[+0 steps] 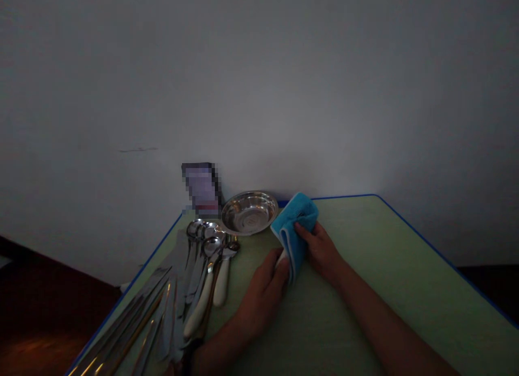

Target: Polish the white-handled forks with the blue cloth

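Observation:
My right hand (322, 252) is closed on a folded blue cloth (299, 216) with pale edging, thumb pressed into its folds. Beside it, my left hand (261, 289) grips the white handle (281, 256) of a utensil. The cloth is wrapped around the other end, so I cannot tell what kind of utensil it is. Both hands are above the middle of the green table (365, 235). To their left lie several metal spoons (211, 246), some with white handles.
A shallow steel bowl (249, 214) stands at the back near the wall (259, 95). Left of it a phone-like device (201, 187), pixelated, leans upright. Several knives and long metal pieces (133, 311) lie along the table's left side. The table has a blue edge.

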`<state>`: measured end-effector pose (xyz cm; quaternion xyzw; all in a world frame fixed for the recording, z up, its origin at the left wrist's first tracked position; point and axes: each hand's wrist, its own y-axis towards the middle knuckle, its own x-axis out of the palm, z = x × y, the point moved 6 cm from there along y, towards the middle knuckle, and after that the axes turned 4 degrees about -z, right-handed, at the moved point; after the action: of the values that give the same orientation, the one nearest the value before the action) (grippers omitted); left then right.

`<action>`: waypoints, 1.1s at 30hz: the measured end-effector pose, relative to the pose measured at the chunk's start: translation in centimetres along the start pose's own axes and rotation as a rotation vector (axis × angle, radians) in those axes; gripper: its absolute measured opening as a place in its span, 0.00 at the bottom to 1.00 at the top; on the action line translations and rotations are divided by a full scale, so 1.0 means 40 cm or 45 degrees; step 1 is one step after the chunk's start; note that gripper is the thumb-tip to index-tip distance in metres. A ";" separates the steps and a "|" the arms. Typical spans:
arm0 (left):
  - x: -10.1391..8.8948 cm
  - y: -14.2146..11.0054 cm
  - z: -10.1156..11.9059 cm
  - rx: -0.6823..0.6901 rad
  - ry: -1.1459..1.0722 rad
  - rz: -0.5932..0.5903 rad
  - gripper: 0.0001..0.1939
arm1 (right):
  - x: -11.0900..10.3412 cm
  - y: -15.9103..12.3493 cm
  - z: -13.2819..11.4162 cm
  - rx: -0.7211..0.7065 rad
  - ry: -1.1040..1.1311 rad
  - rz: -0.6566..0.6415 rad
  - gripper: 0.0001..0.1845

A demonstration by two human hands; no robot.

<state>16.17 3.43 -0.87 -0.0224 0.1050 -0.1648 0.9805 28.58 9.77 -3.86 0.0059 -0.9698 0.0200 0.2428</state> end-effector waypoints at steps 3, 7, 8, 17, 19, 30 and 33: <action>0.000 0.002 0.008 0.055 0.102 -0.031 0.14 | -0.014 0.005 0.009 -0.017 -0.051 0.104 0.18; 0.002 0.006 0.001 -0.032 -0.098 -0.028 0.13 | -0.008 0.003 0.009 0.022 -0.058 0.086 0.18; 0.002 0.006 -0.003 -0.074 -0.167 -0.017 0.13 | -0.003 0.002 0.007 0.036 -0.046 0.045 0.18; 0.006 0.010 -0.011 -0.099 -0.181 -0.069 0.12 | 0.011 -0.015 -0.015 0.147 0.086 -0.051 0.21; 0.003 0.010 -0.010 -0.040 -0.039 -0.086 0.12 | 0.011 -0.016 -0.017 0.123 0.118 -0.025 0.22; 0.008 0.002 -0.006 -0.137 -0.189 -0.066 0.15 | -0.011 -0.015 -0.016 -0.066 -0.083 0.118 0.19; 0.001 0.000 -0.002 -0.108 -0.269 0.024 0.13 | -0.017 -0.016 -0.011 0.005 0.010 0.169 0.20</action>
<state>16.18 3.42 -0.96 -0.0803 0.0083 -0.1476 0.9858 29.38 9.14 -3.77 -0.0578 -0.9671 0.0382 0.2448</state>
